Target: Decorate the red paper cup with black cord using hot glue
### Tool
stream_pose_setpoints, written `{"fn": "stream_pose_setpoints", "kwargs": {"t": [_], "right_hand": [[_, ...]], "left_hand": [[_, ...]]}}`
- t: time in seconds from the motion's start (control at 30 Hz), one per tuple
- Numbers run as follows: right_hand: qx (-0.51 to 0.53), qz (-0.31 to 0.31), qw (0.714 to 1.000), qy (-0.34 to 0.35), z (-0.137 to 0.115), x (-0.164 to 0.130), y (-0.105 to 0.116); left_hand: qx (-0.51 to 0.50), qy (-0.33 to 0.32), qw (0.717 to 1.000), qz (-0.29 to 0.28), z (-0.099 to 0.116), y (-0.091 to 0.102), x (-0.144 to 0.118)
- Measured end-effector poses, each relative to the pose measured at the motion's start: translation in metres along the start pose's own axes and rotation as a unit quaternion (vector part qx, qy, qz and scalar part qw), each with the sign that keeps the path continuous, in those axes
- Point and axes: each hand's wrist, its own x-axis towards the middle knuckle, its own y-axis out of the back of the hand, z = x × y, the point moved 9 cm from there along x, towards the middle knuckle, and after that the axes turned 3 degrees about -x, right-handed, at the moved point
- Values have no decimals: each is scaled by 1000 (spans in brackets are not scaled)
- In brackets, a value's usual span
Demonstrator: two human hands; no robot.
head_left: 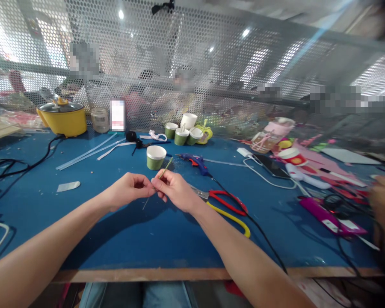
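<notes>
Both of my hands meet above the middle of the blue worktable [122, 231]. My left hand [128, 188] and my right hand [175, 188] pinch a thin stick [165, 167] between their fingertips. The stick slants from upper right to lower left, with its lower end showing below my fingers. A green paper cup [155, 157] with a white inside stands just behind my hands. Red and yellow scissors [226, 205] lie on the table right beside my right wrist.
A blue glue gun [195, 161] with a black cord lies behind the scissors. Several more cups [182, 132] stand at the back, a yellow pot [63, 116] at far left. Clear strips [86, 153], cables, a phone [271, 164] and pink items crowd the right. Another person's hand [383, 201] is at the right edge.
</notes>
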Motion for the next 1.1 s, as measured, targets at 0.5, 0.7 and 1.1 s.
{"fn": "stream_pose_setpoints", "kwargs": {"t": [0.5,0.7,1.1], "right_hand": [[-71,22,997,-21,2,-1,4],[-129,63,990,-2,-3,-2,8],[-185,107,976,34,-10,-3,12]], "left_hand": [[205,-108,972,28,17,2,-1],[190,-80,978,28,14,2,0],[123,-38,991,22,1,1,2]]}}
